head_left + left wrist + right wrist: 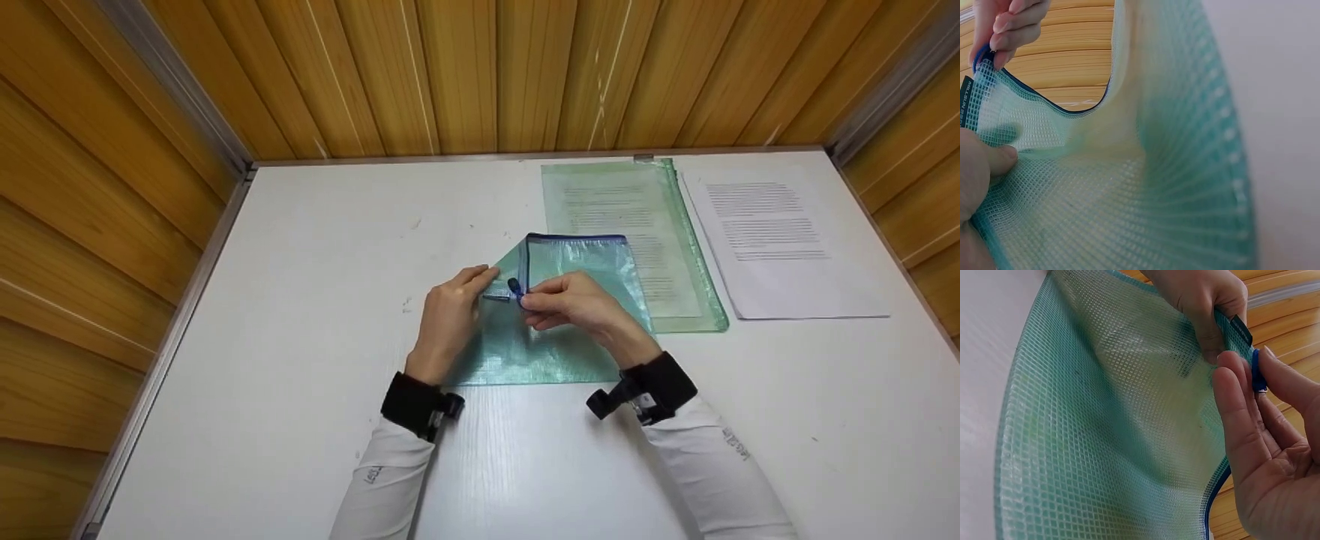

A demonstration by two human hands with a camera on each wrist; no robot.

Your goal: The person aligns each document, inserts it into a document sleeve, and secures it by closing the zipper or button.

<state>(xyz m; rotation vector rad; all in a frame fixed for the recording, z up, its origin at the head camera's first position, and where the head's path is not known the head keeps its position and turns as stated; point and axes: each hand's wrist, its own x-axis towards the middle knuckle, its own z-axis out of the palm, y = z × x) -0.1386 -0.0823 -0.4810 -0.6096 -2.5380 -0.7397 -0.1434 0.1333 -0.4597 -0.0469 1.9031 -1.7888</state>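
Observation:
A translucent green mesh zipper pouch (559, 360) with dark blue zipper trim lies in front of the person, its upper left part lifted and bent. My left hand (448, 315) grips the pouch's left edge; in the left wrist view the thumb (1002, 159) presses on the mesh. Beside it, my right hand (574, 304) pinches the blue zipper pull (1257, 371) at the corner, between thumb and fingers. A small dark label (1240, 329) sticks out from the edge between both hands. In the right wrist view, the pouch's mesh wall bulges outward. Folds hide part of the zipper.
A second green zipper pouch (611, 176) with printed paper inside lies behind and to the right, partly under the first. Further right is a stack of printed sheets (810, 289). All rest on a white table (322, 300) with wood-patterned panels (450, 75) around it.

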